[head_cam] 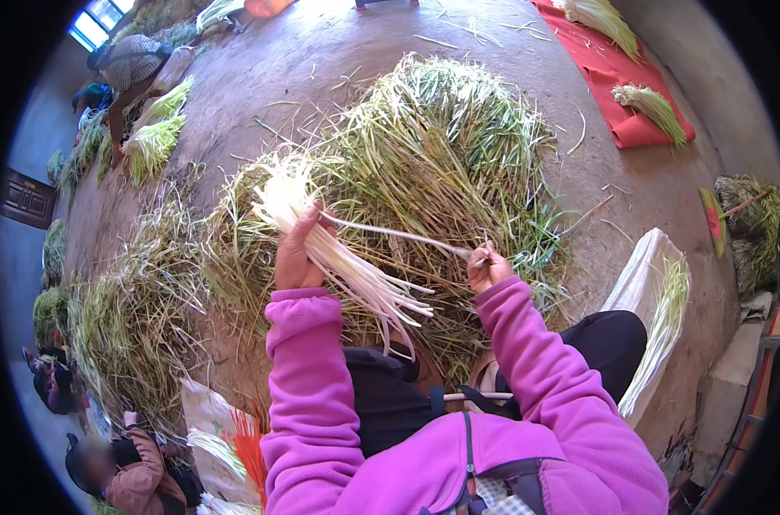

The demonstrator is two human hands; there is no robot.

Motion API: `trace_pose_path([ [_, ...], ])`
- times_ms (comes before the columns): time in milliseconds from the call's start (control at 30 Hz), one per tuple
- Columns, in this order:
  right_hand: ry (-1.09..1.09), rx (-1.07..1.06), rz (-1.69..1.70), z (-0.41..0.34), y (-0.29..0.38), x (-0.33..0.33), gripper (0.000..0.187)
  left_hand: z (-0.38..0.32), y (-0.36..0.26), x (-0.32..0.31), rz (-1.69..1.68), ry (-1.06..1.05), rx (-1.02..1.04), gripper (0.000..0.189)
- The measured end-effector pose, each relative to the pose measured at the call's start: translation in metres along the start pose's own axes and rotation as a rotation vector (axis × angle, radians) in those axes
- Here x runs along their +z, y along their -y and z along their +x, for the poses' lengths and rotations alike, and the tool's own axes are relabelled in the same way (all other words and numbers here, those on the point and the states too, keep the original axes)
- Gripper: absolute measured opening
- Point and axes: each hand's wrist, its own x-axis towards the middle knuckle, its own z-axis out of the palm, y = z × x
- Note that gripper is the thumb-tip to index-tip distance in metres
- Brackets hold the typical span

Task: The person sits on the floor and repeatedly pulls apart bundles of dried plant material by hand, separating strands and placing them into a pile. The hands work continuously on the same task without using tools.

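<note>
My left hand [298,252] is wrapped around a bundle of long pale plant stalks [358,277], whose thin ends hang towards my lap and whose other ends fan out whitish and overexposed above the thumb. From near that thumb a single pale stalk [399,237] stretches almost taut to my right hand [488,265]. The fingers of my right hand pinch its far end. Under and beyond both hands spreads a large heap of green and straw-coloured stalks and leaves [428,148].
A plastic sheet with pale stalks [663,322] lies right of my knee. Bundles [650,109] rest on red cloth [628,132]. Red strips [247,444] lie at my left. One person [132,470] sits lower left; another [129,67] bends over bundles [152,148] at upper left.
</note>
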Motion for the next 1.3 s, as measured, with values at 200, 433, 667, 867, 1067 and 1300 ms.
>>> trace_pose_path([
  [200, -0.082, -0.114, -0.163, 0.001, 0.047, -0.039, 0.022, 0.003, -0.016, -0.015, -0.072, 0.061, 0.027, 0.019],
  [433, -0.064, 0.085, -2.529, -0.017, 0.008, -0.002, 0.039, 0.005, -0.018, -0.025, -0.190, -0.025, -0.024, 0.021],
  [667, -0.041, -0.422, -2.339, 0.029, -0.024, 0.028, 0.020, 0.002, 0.001, -0.001, -0.034, -0.134, -0.074, 0.030],
  [867, -0.067, -0.189, -2.514, 0.052, -0.080, 0.029, 0.042, 0.006, 0.002, -0.005, 0.038, -0.081, -0.068, 0.025],
  [1067, 0.418, -0.181, -2.632, 0.045, -0.127, -0.016, 0.036, 0.003, -0.001, 0.001, 0.119, -0.064, -0.034, 0.031],
  [1300, 0.376, -0.192, -2.475, 0.033, -0.108, -0.037, 0.032, 0.006, 0.001, -0.008, 0.154, -0.046, -0.067, 0.028],
])
